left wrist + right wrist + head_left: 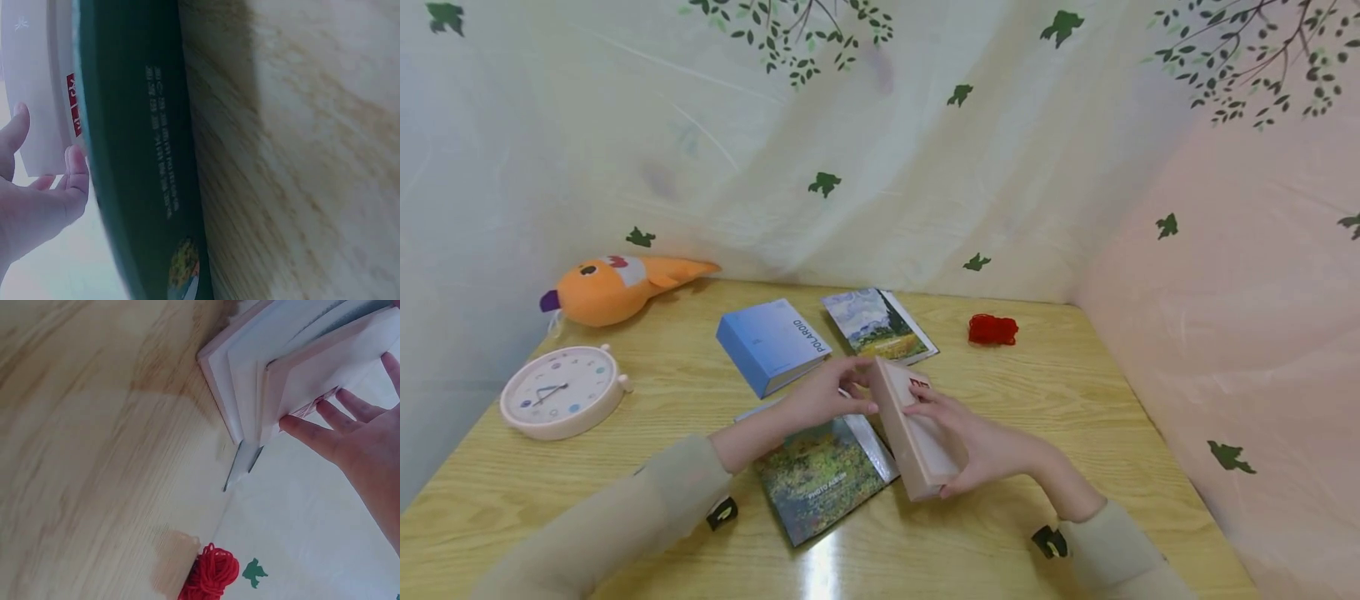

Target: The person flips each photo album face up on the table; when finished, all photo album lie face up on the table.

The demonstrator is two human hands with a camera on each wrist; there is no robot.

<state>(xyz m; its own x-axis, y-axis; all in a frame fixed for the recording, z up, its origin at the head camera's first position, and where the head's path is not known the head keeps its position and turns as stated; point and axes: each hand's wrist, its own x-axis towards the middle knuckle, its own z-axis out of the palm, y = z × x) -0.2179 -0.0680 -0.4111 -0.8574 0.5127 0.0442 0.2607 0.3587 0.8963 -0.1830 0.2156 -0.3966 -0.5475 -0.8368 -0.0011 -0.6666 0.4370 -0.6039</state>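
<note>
A thick pale pink album [904, 433] with red lettering stands tilted near the middle of the table, its spine facing left. My right hand [981, 442] holds it, fingers spread over the front cover and thumb at the near lower corner. At the far end of the spine, my left hand [835, 390] holds the album with thumb and fingertips. Partly under my left forearm lies a dark green photo album [827, 487]; its green spine [140, 150] fills much of the left wrist view. The pink album's pages [237, 387] fan apart in the right wrist view.
Behind the hands lie a blue Polaroid album [771, 337] and a landscape-painted album [880, 325]. A red yarn bundle [992, 330] lies at the back right. To the left are a pink clock [565, 392] and an orange plush toy [617, 287]. Patterned cloth [910, 150] hangs behind.
</note>
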